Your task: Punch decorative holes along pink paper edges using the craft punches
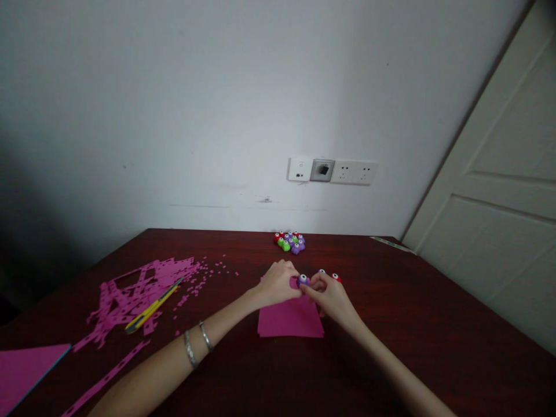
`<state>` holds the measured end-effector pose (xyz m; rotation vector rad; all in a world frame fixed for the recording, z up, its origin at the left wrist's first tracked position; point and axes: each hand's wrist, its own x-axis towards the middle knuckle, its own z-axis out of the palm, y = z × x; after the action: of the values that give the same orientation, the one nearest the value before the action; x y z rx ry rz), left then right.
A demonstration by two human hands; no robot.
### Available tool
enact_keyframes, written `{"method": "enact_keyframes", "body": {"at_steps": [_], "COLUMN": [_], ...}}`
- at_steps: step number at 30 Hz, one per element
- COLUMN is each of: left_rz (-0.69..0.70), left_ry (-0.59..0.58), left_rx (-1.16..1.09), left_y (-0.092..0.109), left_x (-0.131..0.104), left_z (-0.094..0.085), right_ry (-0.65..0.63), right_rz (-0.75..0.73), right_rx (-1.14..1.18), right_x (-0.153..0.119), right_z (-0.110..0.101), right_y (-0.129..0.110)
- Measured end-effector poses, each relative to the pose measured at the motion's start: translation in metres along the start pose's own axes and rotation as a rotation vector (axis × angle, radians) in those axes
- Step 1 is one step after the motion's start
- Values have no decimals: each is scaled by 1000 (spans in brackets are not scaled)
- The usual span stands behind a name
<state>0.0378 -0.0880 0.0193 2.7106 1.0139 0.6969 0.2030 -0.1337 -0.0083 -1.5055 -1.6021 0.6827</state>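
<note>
A stack of pink paper (290, 321) lies on the dark red table in front of me. Over its upper part, my left hand (280, 282) and my right hand (332, 295) meet around a small purple punch (303, 280) with a white top. The fingers of my right hand pinch the purple punch. My left hand has its thumb and fingertips against the punch's left side and the paper's edge. Just behind my right hand are a red punch (336, 277) and another one with a white top (322, 271), partly hidden by the fingers.
Several red, green and purple punches (289, 241) cluster near the wall. To the left lie cut pink scraps (130, 295), tiny pink bits, a yellow cutter (152, 308), a long punched strip (106, 379) and a pink sheet (28, 370). A thin ruler-like strip (393, 245) lies back right.
</note>
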Motion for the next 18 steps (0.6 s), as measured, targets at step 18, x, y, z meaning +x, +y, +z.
{"method": "enact_keyframes", "body": {"at_steps": [18], "left_rz": [72], "left_ry": [22], "left_rx": [134], "left_y": [3], "left_x": [-3], "left_z": [1], "right_ry": [-17], "right_rz": [120], "right_rx": [177], "right_x": [1], "right_z": [2], "right_y": [-1]}}
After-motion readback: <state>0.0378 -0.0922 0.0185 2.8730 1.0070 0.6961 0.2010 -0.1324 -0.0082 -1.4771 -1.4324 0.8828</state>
